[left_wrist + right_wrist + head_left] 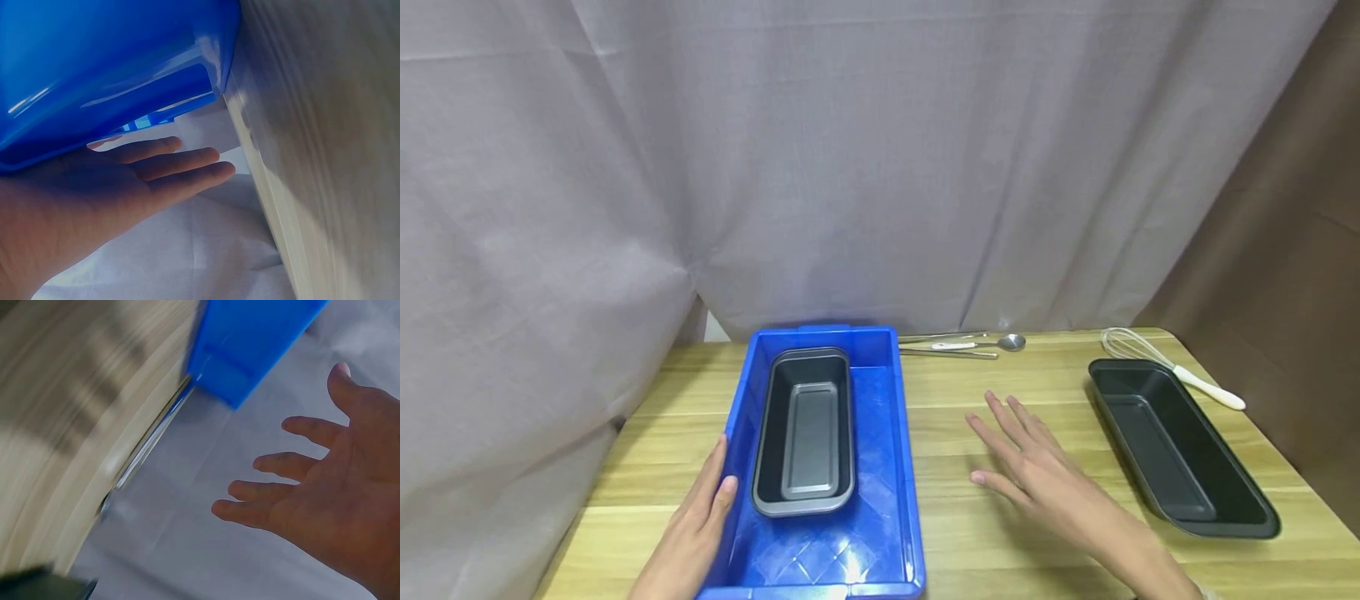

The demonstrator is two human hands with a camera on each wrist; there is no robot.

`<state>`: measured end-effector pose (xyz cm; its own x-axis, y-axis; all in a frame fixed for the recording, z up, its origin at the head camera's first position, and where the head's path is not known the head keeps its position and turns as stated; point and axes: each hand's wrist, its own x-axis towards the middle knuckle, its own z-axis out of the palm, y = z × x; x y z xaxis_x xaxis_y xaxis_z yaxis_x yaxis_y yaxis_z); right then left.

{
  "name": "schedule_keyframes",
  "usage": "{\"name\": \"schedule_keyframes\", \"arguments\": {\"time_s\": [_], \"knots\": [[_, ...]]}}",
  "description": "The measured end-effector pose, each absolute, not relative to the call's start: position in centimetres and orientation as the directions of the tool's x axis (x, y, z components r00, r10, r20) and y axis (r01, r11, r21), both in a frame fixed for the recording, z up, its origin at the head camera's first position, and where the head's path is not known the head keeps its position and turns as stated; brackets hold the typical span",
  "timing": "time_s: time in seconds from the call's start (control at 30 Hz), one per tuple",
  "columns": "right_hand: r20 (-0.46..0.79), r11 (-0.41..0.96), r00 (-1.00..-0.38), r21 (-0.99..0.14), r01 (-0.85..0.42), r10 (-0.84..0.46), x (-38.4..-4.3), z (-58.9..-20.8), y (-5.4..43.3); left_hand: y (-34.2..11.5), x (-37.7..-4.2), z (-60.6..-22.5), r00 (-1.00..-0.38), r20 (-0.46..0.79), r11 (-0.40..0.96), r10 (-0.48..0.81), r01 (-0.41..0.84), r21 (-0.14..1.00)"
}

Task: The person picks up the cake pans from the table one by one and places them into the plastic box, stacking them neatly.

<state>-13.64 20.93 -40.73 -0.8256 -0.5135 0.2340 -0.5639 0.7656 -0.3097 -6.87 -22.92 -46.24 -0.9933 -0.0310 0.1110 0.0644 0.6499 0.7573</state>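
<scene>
A blue plastic bin (880, 533) stands on the table with a dark metal loaf pan (811, 442) inside, toward its left side. My left hand (692, 529) rests along the bin's left wall, thumb near the rim. In the left wrist view its fingers (187, 178) stretch out straight beside the bin's outer side. To the right of the bin, my right hand (1037, 467) hovers over the table, fingers spread, holding nothing. The right wrist view shows its palm bare. A second loaf pan (1180, 458) sits at the right of the table.
Behind the right-hand pan lies a whisk (1206, 387) with a white handle. A spoon (1011, 342) and thin metal rods (951, 354) lie at the back, right of the bin. Grey curtain (865, 167) hangs behind the table; a brown one (1292, 275) hangs on the right.
</scene>
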Motion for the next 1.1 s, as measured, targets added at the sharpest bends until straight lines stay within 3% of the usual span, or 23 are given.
{"name": "schedule_keyframes", "arguments": {"time_s": [0.17,0.43,0.9,1.0,1.1], "knots": [[0.234,0.792,-0.856,-0.326,-0.516,-0.461,-14.0,-41.5,24.6,-23.1,-6.9,-46.0,-0.996,0.079,0.648,-0.042,0.033,0.761],[0.350,0.816,-0.846,-0.282,-0.505,-0.403,-14.1,-44.2,31.1,-22.9,-6.8,-45.9,-0.996,0.076,0.631,-0.040,0.034,0.775],[0.310,0.885,-0.917,-0.312,-0.346,-0.249,-13.4,-46.1,40.2,-22.7,-6.7,-45.8,-0.997,0.058,0.656,-0.055,0.008,0.755],[0.402,0.916,-0.896,-0.257,-0.309,-0.190,-13.6,-46.5,42.1,-22.6,-6.8,-45.8,-0.997,0.062,0.656,-0.053,0.012,0.755],[0.541,0.945,-0.820,-0.131,-0.301,-0.186,-13.9,-47.3,44.0,-22.5,-6.8,-45.7,-0.997,0.059,0.650,-0.052,0.011,0.760]]}}
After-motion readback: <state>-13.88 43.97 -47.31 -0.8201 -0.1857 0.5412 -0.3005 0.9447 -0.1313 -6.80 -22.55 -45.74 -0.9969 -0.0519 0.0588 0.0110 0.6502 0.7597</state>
